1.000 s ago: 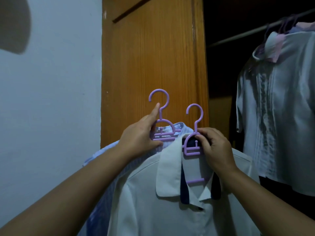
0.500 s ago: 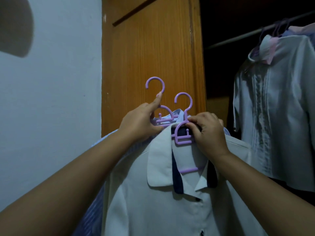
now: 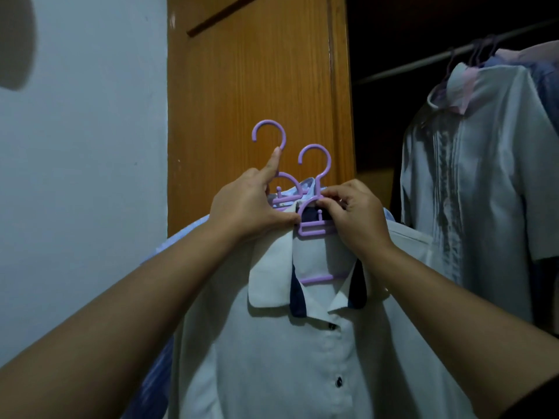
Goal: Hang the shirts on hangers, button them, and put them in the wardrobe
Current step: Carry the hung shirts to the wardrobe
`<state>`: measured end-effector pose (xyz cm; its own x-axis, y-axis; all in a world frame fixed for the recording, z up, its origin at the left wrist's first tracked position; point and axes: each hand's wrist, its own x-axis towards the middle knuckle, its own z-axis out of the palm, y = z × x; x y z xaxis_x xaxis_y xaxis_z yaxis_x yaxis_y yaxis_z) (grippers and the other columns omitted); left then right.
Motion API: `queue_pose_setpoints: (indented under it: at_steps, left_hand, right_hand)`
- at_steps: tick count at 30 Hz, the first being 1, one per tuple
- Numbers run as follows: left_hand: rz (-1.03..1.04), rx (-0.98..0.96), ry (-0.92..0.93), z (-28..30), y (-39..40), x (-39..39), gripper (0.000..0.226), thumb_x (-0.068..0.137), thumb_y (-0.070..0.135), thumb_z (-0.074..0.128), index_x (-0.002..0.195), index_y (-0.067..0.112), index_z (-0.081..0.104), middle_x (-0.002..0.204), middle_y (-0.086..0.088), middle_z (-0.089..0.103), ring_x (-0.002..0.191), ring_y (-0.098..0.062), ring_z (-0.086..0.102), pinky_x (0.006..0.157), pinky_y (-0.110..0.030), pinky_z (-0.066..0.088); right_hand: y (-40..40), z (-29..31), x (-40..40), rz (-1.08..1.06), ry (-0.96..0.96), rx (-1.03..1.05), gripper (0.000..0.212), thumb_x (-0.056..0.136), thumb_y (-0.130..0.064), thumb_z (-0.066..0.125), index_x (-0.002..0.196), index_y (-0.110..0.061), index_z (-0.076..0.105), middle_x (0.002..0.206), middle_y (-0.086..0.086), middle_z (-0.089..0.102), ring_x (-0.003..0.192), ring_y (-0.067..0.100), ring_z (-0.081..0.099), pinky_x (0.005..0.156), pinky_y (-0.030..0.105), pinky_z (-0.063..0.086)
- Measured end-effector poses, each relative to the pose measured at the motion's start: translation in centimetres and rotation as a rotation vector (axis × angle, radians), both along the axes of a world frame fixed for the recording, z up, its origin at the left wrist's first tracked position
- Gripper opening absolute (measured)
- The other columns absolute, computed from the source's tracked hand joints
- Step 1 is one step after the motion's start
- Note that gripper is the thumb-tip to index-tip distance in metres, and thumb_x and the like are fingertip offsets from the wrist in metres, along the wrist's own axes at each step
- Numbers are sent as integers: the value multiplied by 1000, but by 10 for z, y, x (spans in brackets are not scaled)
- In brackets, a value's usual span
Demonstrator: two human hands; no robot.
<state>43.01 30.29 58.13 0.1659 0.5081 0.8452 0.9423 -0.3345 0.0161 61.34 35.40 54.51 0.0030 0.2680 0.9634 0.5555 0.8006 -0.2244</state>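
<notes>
- Two hangers up by the wardrobe door [image 3: 260, 71], outside the wardrobe.
- Left hand [image 3: 251, 208] is gripping the rear hanger [image 3: 269, 137], index finger [image 3: 273, 163] lying straight along its hook.
- Right hand [image 3: 357, 216] is pinching the front hanger [image 3: 316, 229], which is carrying the white shirt [image 3: 272, 343].

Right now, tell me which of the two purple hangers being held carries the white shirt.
The front hanger, pinched by the right hand, carries the white shirt with the navy-lined collar. The rear hanger, held by the left hand, carries a blue shirt.

Front shirt [image 3: 272, 358] overlaps rear shirt [image 3: 181, 234]; wardrobe rail [image 3: 423, 63] right.
</notes>
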Motion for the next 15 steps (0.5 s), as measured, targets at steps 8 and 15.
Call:
queue_pose_setpoints:
  at_steps: [8,15]
  left_hand:
    - [18,1,38,-3,11,3,114,66,70,67,151,40,-3,119,1,54,92,-13,54,75,-36,56]
    - [4,-21,42,-1,19,-9,121,59,76,65,149,42,-8,118,-1,54,90,-14,56,72,-39,57]
  right_hand:
    - [2,3,-6,-43,2,76,22,91,-24,61,108,-14,70,100,-1,58,88,10,53,71,20,48]
    - [7,8,-17,-37,-18,64,24,90,-26,61,110,-16,70,97,-8,52,85,6,50,65,8,39]
